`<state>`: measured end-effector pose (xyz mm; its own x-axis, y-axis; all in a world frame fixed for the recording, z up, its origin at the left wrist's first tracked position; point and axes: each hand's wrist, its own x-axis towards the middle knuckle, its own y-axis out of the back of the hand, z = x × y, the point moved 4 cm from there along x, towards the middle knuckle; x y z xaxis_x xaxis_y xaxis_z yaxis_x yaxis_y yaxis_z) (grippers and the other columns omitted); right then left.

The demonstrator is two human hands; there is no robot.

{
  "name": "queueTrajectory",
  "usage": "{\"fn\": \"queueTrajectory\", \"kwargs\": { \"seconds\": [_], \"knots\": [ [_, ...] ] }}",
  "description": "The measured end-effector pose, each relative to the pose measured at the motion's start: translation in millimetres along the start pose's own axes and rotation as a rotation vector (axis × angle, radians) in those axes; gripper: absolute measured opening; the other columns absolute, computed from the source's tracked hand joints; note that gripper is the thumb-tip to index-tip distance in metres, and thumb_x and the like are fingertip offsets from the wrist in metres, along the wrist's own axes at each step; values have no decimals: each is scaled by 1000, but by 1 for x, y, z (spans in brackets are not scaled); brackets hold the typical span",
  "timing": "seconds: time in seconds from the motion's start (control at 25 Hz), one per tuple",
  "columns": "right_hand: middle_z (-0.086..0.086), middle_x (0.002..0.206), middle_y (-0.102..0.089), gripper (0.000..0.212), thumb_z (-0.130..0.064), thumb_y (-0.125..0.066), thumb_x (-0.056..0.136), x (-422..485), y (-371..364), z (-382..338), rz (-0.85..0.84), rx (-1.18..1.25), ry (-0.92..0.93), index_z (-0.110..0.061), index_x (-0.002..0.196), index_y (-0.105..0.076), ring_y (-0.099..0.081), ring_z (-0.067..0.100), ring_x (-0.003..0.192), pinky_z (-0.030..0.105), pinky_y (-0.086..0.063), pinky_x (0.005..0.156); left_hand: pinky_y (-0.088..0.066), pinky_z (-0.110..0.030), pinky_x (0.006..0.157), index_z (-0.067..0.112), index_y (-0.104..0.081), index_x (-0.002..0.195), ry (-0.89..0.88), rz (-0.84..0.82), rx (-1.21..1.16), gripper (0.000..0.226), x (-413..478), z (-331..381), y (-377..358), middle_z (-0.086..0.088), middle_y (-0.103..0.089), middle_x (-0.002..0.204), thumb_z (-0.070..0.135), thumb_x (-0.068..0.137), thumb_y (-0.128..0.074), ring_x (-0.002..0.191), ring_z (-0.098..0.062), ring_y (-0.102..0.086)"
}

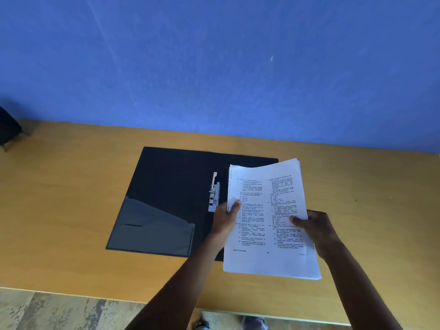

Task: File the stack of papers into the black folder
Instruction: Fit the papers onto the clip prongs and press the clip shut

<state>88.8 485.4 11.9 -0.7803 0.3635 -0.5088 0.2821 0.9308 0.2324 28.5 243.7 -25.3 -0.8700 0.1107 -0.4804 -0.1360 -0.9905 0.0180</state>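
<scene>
The black folder [166,191] lies open and flat on the wooden table, with a metal clip [214,194] standing along its spine. A stack of printed papers [266,217] is held tilted above the folder's right half, hiding most of that side. My left hand [225,217] grips the stack's left edge, thumb on top. On the right edge, my right hand [314,225] pinches the stack the same way.
The wooden table [71,210] meets a blue wall [214,67] at the back. A dark object [9,127] stands at the far left edge. The table's near edge runs along the bottom, with patterned floor [59,310] below.
</scene>
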Motion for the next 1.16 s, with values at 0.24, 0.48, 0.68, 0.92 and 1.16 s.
{"fn": "queueTrajectory", "kwargs": {
  "seconds": [0.24, 0.48, 0.68, 0.92, 1.16],
  "knots": [
    [-4, 61, -76, 10, 5, -71, 84, 19, -17, 22, 110, 44, -16, -4, 81, -75, -72, 17, 51, 26, -56, 48, -53, -26, 77, 1, -73, 105, -44, 204, 171, 18, -8, -20, 35, -12, -74, 91, 5, 89, -66, 85, -21, -68],
    [2, 73, -75, 20, -4, -71, 87, 29, -41, 23, 152, -29, 20, -20, 76, -73, -68, 12, 51, 20, -52, 45, -43, 5, 66, 3, -76, 106, -183, 313, 369, 21, -11, -16, 53, -11, -78, 99, 4, 86, -68, 88, -16, -72],
    [4, 77, -73, 15, -5, -69, 88, 35, -51, 23, 152, -61, 60, -18, 82, -73, -67, 15, 58, 21, -51, 51, -51, -21, 75, 17, -63, 69, -200, 266, 485, 25, -10, -13, 53, -7, -58, 66, 1, 88, -61, 64, -19, -49],
    [4, 77, -74, 15, -7, -68, 90, 38, -57, 24, 149, -68, 78, -17, 81, -74, -67, 16, 60, 20, -51, 50, -52, -40, 85, 20, -42, 72, -212, 308, 538, 30, -9, -9, 56, -1, -44, 69, 1, 89, -58, 70, -17, -34],
    [-6, 72, -74, 14, -8, -68, 89, 38, -55, 26, 155, -79, 114, -17, 81, -75, -66, 3, 51, 16, -49, 43, -48, -33, 70, 11, -58, 63, -201, 311, 475, 26, -6, -12, 57, -8, -53, 62, -2, 85, -60, 63, -19, -42]
  ]
}}
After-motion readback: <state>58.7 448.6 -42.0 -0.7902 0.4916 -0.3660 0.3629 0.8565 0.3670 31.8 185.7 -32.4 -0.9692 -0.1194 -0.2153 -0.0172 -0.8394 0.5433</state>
